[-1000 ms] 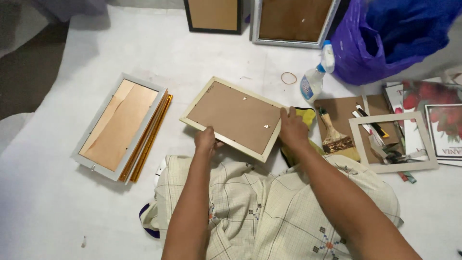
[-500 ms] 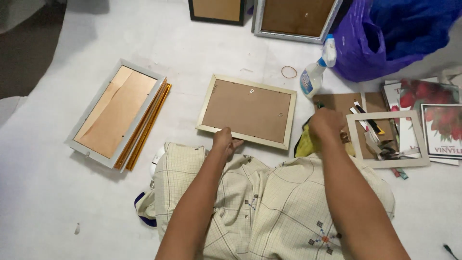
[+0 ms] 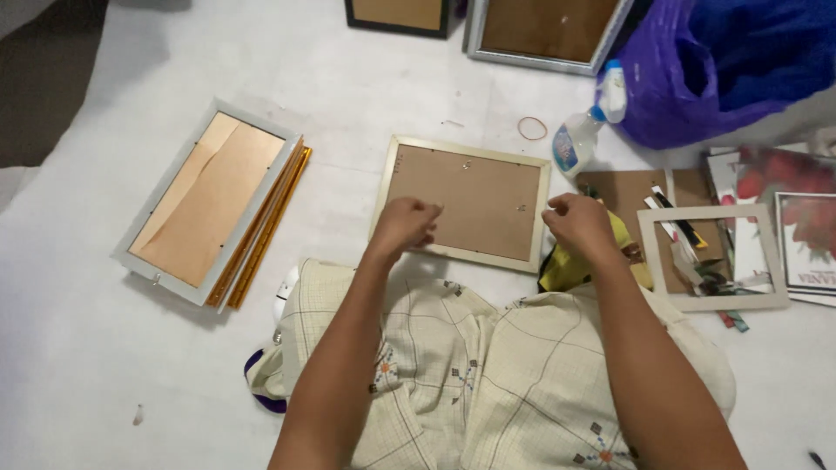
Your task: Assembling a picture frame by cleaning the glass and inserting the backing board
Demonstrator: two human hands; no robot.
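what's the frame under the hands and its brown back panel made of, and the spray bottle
Pale cream rectangular picture frame: likely painted wood or plastic, matte; unclear. Its brown backing board: seems fibreboard or cardboard, flat, dull, with small metal tabs. Clear spray bottle: translucent plastic, glossy. Left hand and right hand rest at the frame.

Both hands, left hand (image 3: 405, 224) and right hand (image 3: 579, 226), rest on a face-down picture frame (image 3: 475, 200).

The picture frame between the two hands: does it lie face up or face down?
Face down. The picture frame lies flat on the white surface, showing only its brown backing board; the left hand and right hand rest at its edges.
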